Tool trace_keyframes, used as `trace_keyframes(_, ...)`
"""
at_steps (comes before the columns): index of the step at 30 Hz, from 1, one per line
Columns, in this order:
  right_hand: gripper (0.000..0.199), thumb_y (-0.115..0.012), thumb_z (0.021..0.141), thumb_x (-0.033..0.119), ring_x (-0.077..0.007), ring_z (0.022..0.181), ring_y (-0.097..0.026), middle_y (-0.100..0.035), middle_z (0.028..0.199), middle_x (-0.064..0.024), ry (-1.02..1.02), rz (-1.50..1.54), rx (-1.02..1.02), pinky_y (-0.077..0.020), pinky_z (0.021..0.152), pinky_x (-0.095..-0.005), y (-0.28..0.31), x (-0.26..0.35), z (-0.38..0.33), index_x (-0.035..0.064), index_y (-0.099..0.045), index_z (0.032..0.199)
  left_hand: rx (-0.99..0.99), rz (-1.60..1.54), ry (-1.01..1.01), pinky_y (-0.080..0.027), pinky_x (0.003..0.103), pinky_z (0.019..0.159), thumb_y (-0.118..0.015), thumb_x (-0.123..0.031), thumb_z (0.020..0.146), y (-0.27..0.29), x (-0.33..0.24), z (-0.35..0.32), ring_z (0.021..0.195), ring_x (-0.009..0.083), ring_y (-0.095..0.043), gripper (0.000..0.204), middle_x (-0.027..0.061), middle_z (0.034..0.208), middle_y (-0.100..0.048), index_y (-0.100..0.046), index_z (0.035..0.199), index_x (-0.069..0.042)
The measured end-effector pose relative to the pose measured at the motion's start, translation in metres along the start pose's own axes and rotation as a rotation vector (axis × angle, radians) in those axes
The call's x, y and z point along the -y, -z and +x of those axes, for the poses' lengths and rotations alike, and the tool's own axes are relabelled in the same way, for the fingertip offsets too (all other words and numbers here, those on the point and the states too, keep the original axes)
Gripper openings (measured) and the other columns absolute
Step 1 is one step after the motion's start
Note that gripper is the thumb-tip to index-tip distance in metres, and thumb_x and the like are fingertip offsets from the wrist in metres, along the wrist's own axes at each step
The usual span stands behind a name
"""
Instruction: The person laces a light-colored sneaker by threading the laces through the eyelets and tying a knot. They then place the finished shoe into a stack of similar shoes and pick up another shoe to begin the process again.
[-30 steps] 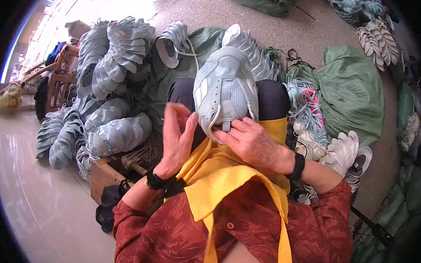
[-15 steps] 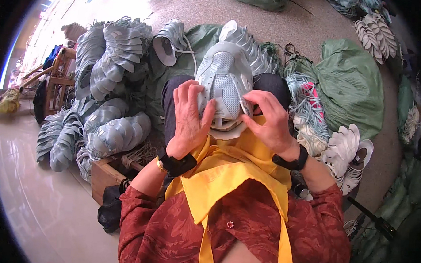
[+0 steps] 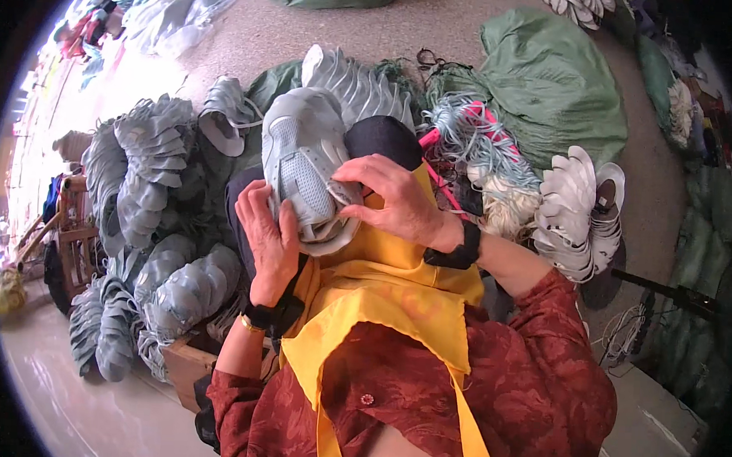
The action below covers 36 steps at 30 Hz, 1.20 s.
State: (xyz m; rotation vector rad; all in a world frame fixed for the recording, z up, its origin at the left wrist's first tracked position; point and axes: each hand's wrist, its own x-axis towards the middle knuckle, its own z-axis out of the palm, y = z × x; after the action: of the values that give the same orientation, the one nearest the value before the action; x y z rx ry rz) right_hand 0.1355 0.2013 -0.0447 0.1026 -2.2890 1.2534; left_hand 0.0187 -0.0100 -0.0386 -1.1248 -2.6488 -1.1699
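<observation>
A light grey shoe upper (image 3: 306, 144) with mesh panels rests on my lap, its toe pointing away from me. My left hand (image 3: 269, 236) is closed on the upper's left side near its opening, thumb over the edge. On the other side, my right hand (image 3: 393, 195) pinches the eyelet edge between thumb and fingers. The tongue and opening lie between the two hands. Beneath the upper, a yellow apron (image 3: 380, 286) covers my lap.
Stacked grey uppers (image 3: 148, 162) and a wooden box (image 3: 186, 372) are at the left. A green sack (image 3: 552, 85), a bundle of pale blue laces (image 3: 468, 139) and white uppers (image 3: 567, 209) lie at the right. More grey uppers (image 3: 360, 85) sit beyond my knees.
The view has turned, so the surroundings sit tilted and my hands and the upper appear farther left. Both hands stay on the upper, which now leans slightly left.
</observation>
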Motion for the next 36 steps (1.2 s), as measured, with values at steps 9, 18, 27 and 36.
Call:
trace_keyframes(9, 0.014, -0.066, 0.098, 0.01, -0.0073, 0.082, -0.067, -0.072, 0.092, -0.002, -0.727, 0.221, -0.284, -0.0559, 0.072, -0.0233, 0.052, -0.114, -0.051, 0.0011, -0.071, 0.107, -0.03, -0.072, 0.086, -0.039, 0.042, 0.093, -0.057, -0.014, 0.087, -0.008, 0.008, -0.006, 0.112, 0.0325, -0.045, 0.036, 0.0183, 0.125, -0.048, -0.047, 0.12, 0.0)
trace_keyframes(18, 0.022, -0.073, 0.085, 0.011, -0.0216, 0.074, -0.074, -0.075, 0.091, -0.0121, -1.003, -0.173, -0.348, -0.0571, 0.071, -0.0328, 0.071, -0.289, -0.151, -0.001, -0.071, 0.103, -0.046, -0.177, 0.093, -0.038, 0.038, 0.091, -0.055, -0.022, 0.087, -0.011, 0.01, -0.002, 0.108, 0.0267, -0.046, 0.042, 0.019, 0.126, -0.047, -0.047, 0.122, 0.0)
trace_keyframes(27, 0.012, -0.073, 0.083, 0.009, -0.0194, 0.062, -0.072, -0.074, 0.072, -0.0085, -0.968, -0.509, -0.332, -0.0578, 0.06, -0.0313, 0.071, -0.373, -0.163, 0.0007, -0.071, 0.092, -0.029, -0.181, 0.166, -0.035, 0.045, 0.101, -0.053, -0.033, 0.089, -0.015, 0.013, -0.001, 0.115, 0.029, -0.046, 0.045, 0.0207, 0.125, -0.046, -0.044, 0.12, -0.001)
trace_keyframes(36, 0.009, -0.071, 0.086, 0.012, -0.0134, 0.057, -0.065, -0.067, 0.068, -0.005, -1.099, 0.023, -0.474, -0.0524, 0.051, -0.0275, 0.092, -0.327, -0.136, 0.0043, -0.068, 0.082, -0.035, -0.178, 0.15, -0.037, 0.04, 0.093, -0.053, -0.029, 0.089, -0.013, 0.01, 0.002, 0.109, 0.0266, -0.046, 0.044, 0.0201, 0.125, -0.047, -0.045, 0.121, 0.0)
